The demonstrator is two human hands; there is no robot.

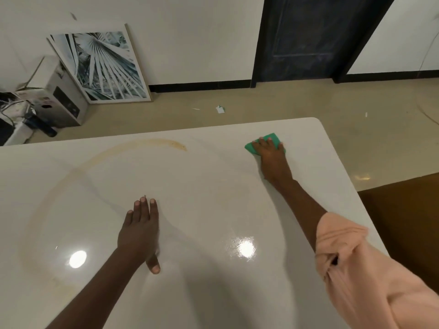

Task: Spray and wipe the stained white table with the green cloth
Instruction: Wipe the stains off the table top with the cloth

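The glossy white table [213,181] fills the lower view. A brownish curved stain [152,141] arcs from its far middle round to the left side. My right hand [273,160] presses flat on the green cloth [273,137] near the table's far right corner, fingers straight over it. My left hand [141,230] rests flat on the table's middle with fingers spread and nothing under it. A wet smeared sheen shows around the right half of the table. No spray bottle is in view.
Beyond the table's far edge lies beige floor with a paper scrap [220,109]. A framed leaf print [104,67] leans on the wall, beside a cardboard box [57,96] and cables. A dark door [313,36] stands at the back; a brown surface [408,222] lies right of the table.
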